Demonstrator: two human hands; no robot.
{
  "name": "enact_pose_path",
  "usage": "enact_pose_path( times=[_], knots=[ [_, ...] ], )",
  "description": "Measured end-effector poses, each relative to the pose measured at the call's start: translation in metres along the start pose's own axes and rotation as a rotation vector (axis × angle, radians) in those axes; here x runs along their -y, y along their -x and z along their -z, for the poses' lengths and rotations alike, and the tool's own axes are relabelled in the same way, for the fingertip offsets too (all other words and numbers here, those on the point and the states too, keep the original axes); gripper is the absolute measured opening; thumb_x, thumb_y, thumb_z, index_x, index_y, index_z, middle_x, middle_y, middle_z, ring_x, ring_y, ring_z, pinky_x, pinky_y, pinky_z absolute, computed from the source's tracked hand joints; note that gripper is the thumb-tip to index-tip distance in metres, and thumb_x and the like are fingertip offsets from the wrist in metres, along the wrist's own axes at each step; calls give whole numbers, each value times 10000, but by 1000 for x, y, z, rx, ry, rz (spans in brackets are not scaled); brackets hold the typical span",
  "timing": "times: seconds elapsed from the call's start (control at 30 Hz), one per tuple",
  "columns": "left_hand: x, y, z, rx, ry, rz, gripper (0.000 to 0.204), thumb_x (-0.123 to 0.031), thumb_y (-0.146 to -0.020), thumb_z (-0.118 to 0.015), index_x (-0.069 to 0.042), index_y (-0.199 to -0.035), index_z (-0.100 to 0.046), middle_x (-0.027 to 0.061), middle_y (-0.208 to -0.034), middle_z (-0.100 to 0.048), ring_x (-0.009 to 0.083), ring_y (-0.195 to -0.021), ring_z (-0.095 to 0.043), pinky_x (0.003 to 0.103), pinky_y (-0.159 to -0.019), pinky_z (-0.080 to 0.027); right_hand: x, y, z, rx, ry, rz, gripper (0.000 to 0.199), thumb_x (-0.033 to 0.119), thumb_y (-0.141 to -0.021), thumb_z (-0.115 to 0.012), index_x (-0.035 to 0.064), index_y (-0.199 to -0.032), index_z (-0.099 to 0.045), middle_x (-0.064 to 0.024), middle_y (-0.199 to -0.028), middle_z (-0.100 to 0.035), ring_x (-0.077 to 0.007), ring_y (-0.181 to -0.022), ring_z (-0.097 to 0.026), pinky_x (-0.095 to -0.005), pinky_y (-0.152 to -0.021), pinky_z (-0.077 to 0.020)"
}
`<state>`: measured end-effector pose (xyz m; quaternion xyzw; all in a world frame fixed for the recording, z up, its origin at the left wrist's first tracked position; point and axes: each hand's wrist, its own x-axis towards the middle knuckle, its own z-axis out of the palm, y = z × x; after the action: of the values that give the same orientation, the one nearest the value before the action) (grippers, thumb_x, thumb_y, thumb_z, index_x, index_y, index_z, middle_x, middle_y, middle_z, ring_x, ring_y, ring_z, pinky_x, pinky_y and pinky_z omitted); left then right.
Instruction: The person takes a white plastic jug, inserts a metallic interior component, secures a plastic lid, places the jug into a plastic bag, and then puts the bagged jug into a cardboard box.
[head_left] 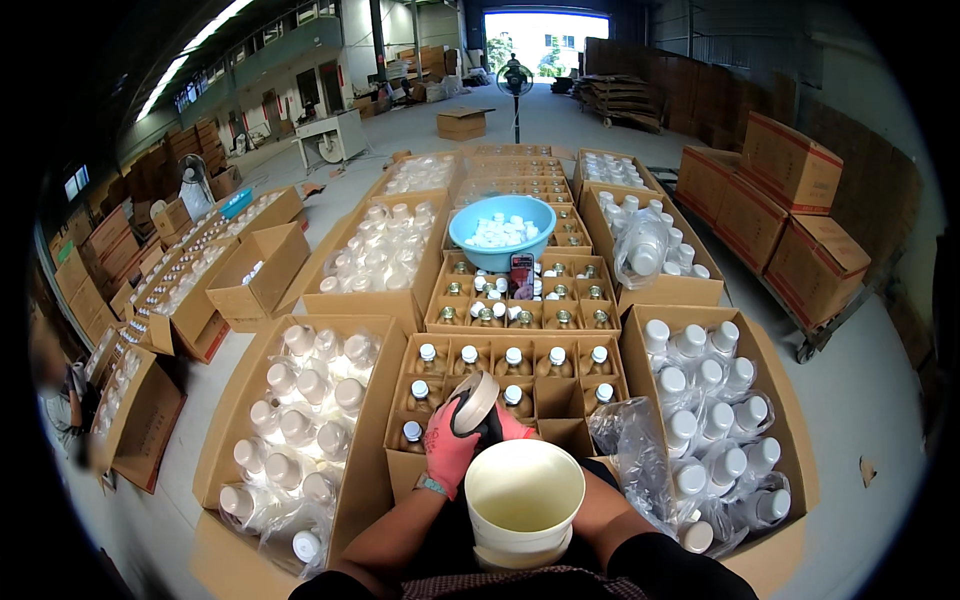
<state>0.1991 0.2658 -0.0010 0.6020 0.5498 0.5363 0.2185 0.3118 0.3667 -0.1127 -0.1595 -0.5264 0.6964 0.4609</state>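
Note:
My left hand (pixel 450 447), in a pink glove with a dark palm, grips a tilted round beige container (pixel 479 401); its contents do not show. Close beside it is my right hand (pixel 514 427), gloved the same way, its fingers mostly hidden. A cream bucket (pixel 525 490) stands between my forearms, with no contents visible in it. Beyond my hands is a divided carton (pixel 401 377) of brown-looking bottles with white caps (pixel 513 356). Some of its near compartments hold no bottle.
Cartons of white-lidded containers in clear plastic flank me, left (pixel 297 422) and right (pixel 709 373). Farther ahead, a blue basin (pixel 503 212) of white caps and a phone (pixel 522 276) rest on another bottle carton. A fan (pixel 515 80) stands beyond; stacked boxes (pixel 790 165) sit on a trolley at right.

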Motion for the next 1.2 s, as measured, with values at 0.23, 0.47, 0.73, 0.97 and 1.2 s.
enact_pose_path(
  times=[0.23, 0.47, 0.73, 0.97, 1.2],
  knots=[
    [40, 6, 37, -93, 1205, 549, 349, -90, -968, -590, 5, -1302, -553, 144, -1193, -652, 254, -1085, -647, 434, -905, -566, 24, 4, -11, -28, 1508, -300, 587, 458, -861, -649, 30, -1257, -572, -230, -1143, -563, -371, -1085, -599, -466, -925, -504],
    [5, 41, 110, 192, 420, 157, 499, -212, -970, -629, 4, -1379, -441, 140, -1404, -536, 227, -1281, -536, 387, -1085, -443, 32, -1, -68, 287, 1953, -277, 651, 271, -746, -794, 119, -1319, -528, -146, -1226, -501, -351, -1078, -594, -455, -877, -514],
    [10, 110, 154, 42, 883, 548, 554, -427, -1013, -496, -103, -1457, -429, 100, -1437, -512, 307, -1332, -478, 522, -1098, -403, 8, -18, -43, 639, 1671, -356, 502, 293, -821, -680, 137, -1287, -575, -169, -1271, -523, -339, -1163, -572, -440, -923, -501],
    [-53, 93, 141, 225, 1246, 562, 532, -466, -1003, -424, -145, -1428, -439, 120, -1376, -517, 311, -1317, -459, 574, -1127, -310, 222, -47, -86, -14, 1453, 189, 442, 399, -779, -688, 86, -1082, -620, -118, -1067, -606, -341, -1014, -612, -424, -867, -486],
    [-105, 19, 114, 185, 1398, -10, 585, -399, -1014, -397, -165, -1535, -271, 131, -1545, -335, 347, -1439, -289, 625, -1157, -207, 349, 65, -142, -253, 919, 467, 526, 141, -771, -753, 39, -1246, -554, -144, -1238, -560, -306, -1063, -595, -394, -900, -469]
  ],
)
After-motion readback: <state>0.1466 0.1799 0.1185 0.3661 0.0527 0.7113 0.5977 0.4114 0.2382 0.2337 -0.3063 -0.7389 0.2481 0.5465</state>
